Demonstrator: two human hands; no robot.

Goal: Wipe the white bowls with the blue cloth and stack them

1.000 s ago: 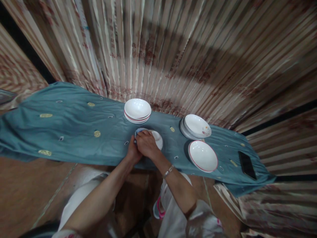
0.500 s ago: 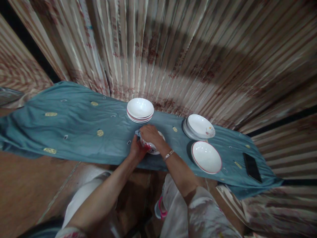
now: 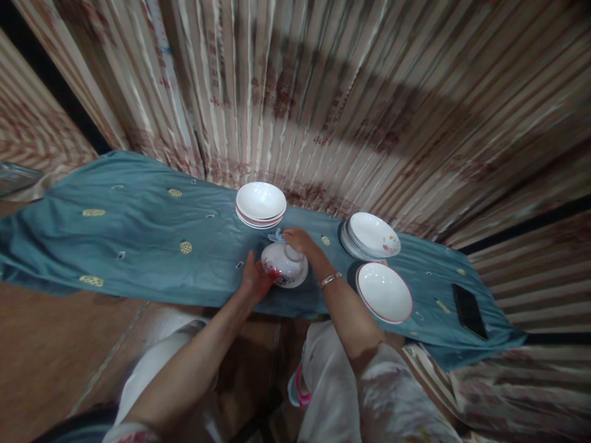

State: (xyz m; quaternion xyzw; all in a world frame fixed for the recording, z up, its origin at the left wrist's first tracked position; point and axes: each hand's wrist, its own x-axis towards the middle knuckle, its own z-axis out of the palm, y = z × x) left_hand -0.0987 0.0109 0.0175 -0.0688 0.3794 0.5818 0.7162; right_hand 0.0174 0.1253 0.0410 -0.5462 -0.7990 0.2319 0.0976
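A white bowl with a red floral pattern (image 3: 287,271) is tipped so that its outside and foot ring face up, near the front edge of the table. My left hand (image 3: 255,275) grips its left side, thumb sticking up apart from the bowl. In my right hand (image 3: 298,240) is a light blue cloth (image 3: 276,236), held at the far side of the bowl by its foot. Just behind stands a stack of white bowls (image 3: 261,204) with red-lined rims.
To the right are a stack of white plates (image 3: 373,236) and some red-rimmed bowls (image 3: 385,293). A black phone (image 3: 470,311) lies at the right end of the teal tablecloth (image 3: 152,246). A pleated curtain (image 3: 295,111) hangs behind the table.
My right hand with the cloth has moved right across the bowl, uncovering its foot and outer side. My left hand keeps its hold in nearly the same place.
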